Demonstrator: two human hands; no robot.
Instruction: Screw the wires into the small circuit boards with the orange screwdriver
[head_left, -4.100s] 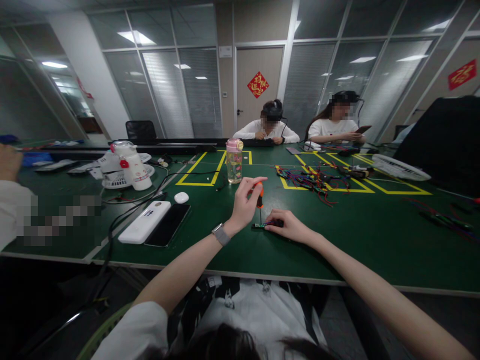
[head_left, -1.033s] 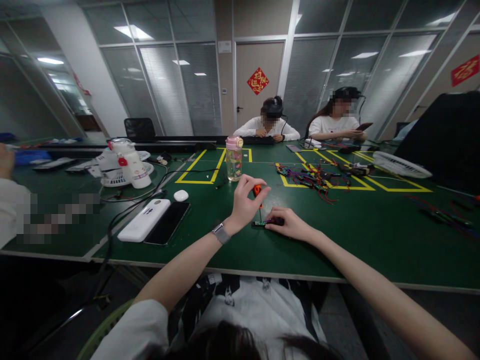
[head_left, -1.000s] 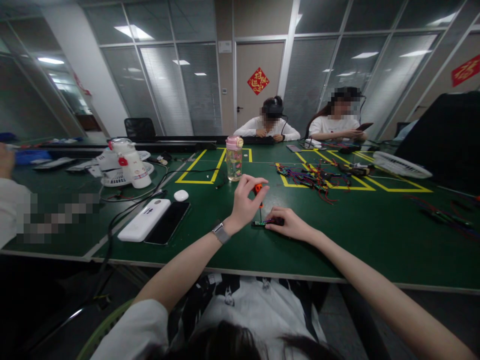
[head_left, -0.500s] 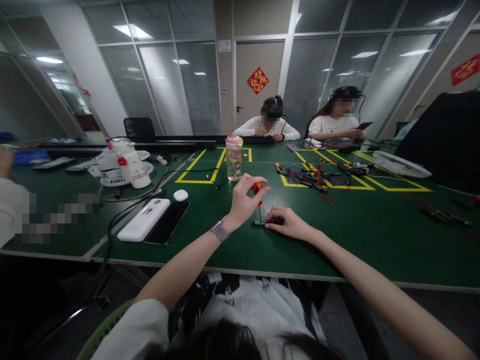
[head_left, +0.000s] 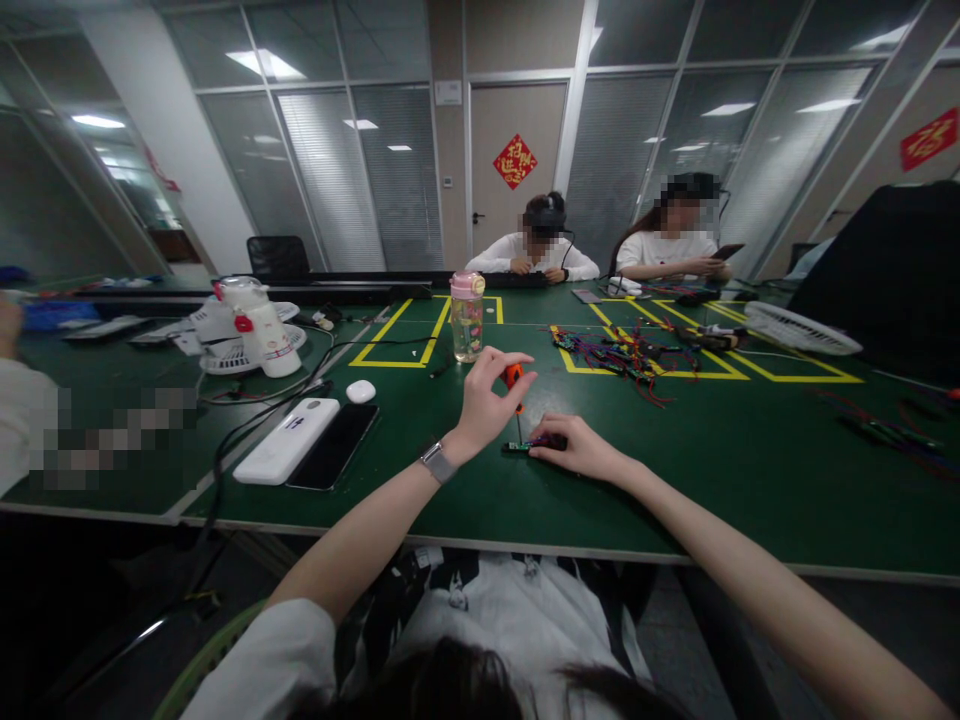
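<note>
My left hand is closed round the orange handle of a screwdriver, which stands upright with its thin shaft pointing down. The tip meets, or comes very near, a small green circuit board lying on the green table. My right hand pinches the board's right end and holds it against the table. Dark wires show at the fingers of that hand; how they join the board is hidden.
A pink-lidded bottle stands beyond my left hand. To the left lie a white power bank, a black phone and a white case. Tangled wired boards lie back right. Two people sit opposite; another person's sleeve shows left.
The screwdriver's handle looks slightly turned within my left hand. Both hands and the circuit board stay in nearly the same place.
</note>
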